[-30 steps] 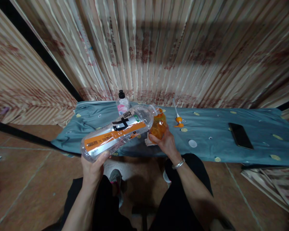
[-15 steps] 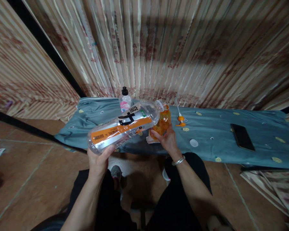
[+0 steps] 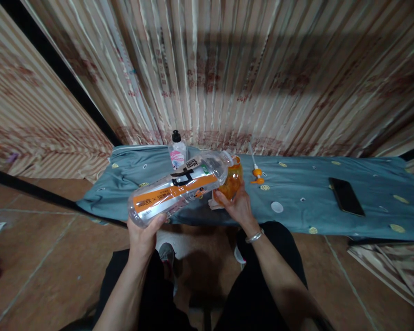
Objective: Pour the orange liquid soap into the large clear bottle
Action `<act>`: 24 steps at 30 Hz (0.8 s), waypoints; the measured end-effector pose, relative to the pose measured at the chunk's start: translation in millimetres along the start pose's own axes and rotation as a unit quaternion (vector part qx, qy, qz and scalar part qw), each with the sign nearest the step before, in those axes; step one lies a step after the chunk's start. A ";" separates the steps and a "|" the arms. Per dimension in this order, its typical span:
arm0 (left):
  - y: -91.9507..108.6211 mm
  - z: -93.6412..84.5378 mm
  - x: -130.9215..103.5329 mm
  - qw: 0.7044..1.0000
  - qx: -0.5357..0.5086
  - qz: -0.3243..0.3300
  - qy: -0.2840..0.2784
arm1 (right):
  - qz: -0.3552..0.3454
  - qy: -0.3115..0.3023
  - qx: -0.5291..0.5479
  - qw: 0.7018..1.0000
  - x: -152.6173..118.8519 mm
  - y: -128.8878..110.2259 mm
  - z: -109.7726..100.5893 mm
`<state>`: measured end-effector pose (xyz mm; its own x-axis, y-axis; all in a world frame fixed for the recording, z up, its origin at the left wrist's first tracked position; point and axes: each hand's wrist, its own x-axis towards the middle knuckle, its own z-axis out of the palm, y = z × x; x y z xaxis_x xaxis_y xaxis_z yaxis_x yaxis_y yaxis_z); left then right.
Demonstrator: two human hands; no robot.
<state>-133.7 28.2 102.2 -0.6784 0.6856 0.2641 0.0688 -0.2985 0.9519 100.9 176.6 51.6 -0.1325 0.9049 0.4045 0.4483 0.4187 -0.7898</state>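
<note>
My left hand (image 3: 144,233) grips the base of a large clear plastic bottle (image 3: 179,188) with a silver and orange label. The bottle is tipped almost flat, its open mouth over the top of a small orange bottle (image 3: 232,180). My right hand (image 3: 237,204) holds that orange bottle upright on the blue-green cloth (image 3: 307,193). Something pale lies under the orange bottle at my right hand. An orange pump head with a white tube (image 3: 255,170) and a white cap (image 3: 276,207) lie just right of my right hand.
A small clear bottle with a black cap and pink label (image 3: 177,152) stands at the cloth's back. A black phone (image 3: 345,196) lies far right. Striped curtains (image 3: 227,69) hang behind. Brown tiled floor (image 3: 37,257) and my dark-trousered knees are below.
The view has shifted a little. The large bottle stays tipped over the orange bottle, and both hands keep their hold.
</note>
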 end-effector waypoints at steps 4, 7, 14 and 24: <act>-1.7 -3.2 -0.4 1.000 -0.009 0.003 -0.008 | -0.008 -0.009 0.011 1.000 -1.7 -1.0 0.6; -0.9 -3.8 -0.7 1.000 -0.003 0.006 -0.006 | 0.000 -0.014 0.018 1.000 -2.6 -0.9 1.4; 9.1 1.0 -1.0 1.000 -0.001 0.020 0.002 | -0.018 -0.014 0.017 1.000 -2.9 4.4 3.3; 10.0 -2.0 -0.8 1.000 0.012 0.013 0.014 | -0.028 -0.016 -0.003 0.999 -2.9 5.1 4.1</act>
<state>-133.9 23.4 111.2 -0.6960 0.6590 0.2850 0.1043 -0.2999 0.9482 100.0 176.5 44.6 -0.1868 0.8818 0.4331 0.4453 0.4689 -0.7628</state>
